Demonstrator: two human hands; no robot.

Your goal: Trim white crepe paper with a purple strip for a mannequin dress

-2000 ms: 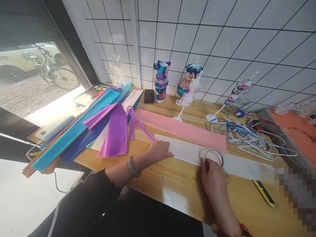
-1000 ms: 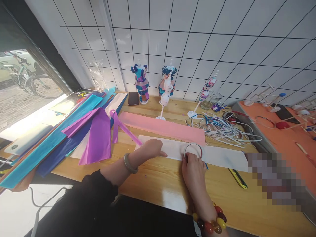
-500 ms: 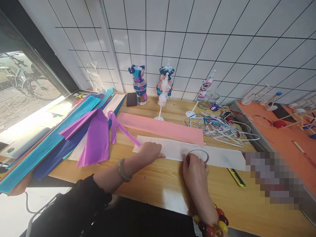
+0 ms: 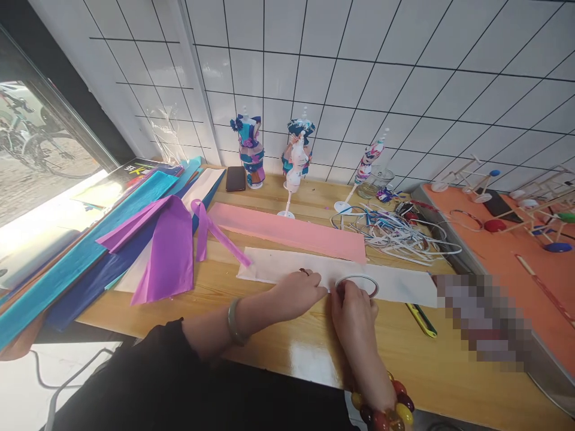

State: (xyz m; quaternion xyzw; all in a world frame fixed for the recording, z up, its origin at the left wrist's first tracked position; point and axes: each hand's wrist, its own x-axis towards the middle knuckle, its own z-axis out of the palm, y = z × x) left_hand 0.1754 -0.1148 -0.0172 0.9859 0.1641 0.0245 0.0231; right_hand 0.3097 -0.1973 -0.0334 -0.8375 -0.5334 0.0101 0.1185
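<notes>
Workbench (image 4: 278, 359) of pale wood against a tiled wall. Crepe paper stack (image 4: 90, 257) sits far left, apparently parked clear of the working area. Pink paper strip (image 4: 287, 230) lies flat along the bench. White paper strip (image 4: 278, 266) is parallel and just in front of it, with both hands on it. Cord tangle (image 4: 395, 233) is behind, to the right. Left hand (image 4: 299, 294): fingers pressed together, tips down on the strip, probably pinning it flat. Right hand (image 4: 354, 311): fingers curled, pinching the near rim of the thin white ring (image 4: 358, 281). The ring lies on the strip just beside the left fingertips, likely steadied there. Yellow utility knife (image 4: 421, 320) is near the right hand, not touching.
</notes>
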